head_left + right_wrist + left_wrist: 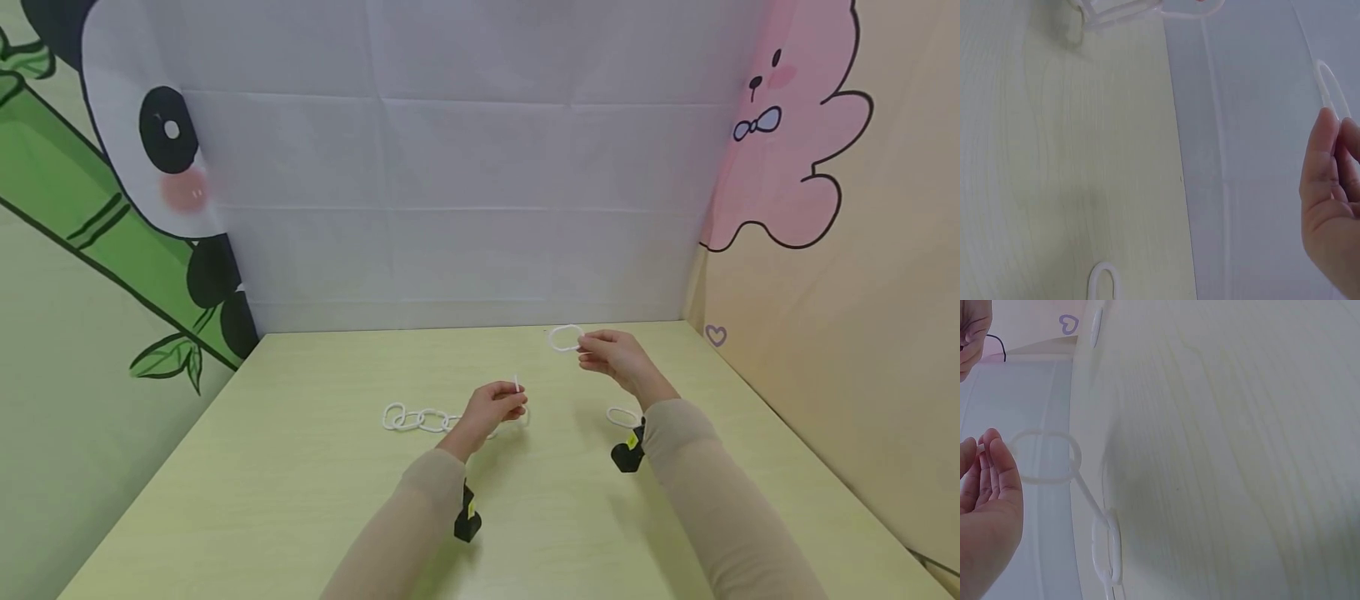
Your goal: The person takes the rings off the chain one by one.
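Right hand (611, 360) pinches a loose white link (551, 342), which extends leftward from it; left hand (491, 408) pinches the end of a white chain (422, 419) running to its left. I judge the links light, smooth and stiff, best held by the rim.

Our left forearm (401, 529) and right forearm (723, 492) extend forward, our left grip (487, 410) held in a pinch, our right grip (618, 358) also pinching, farther out
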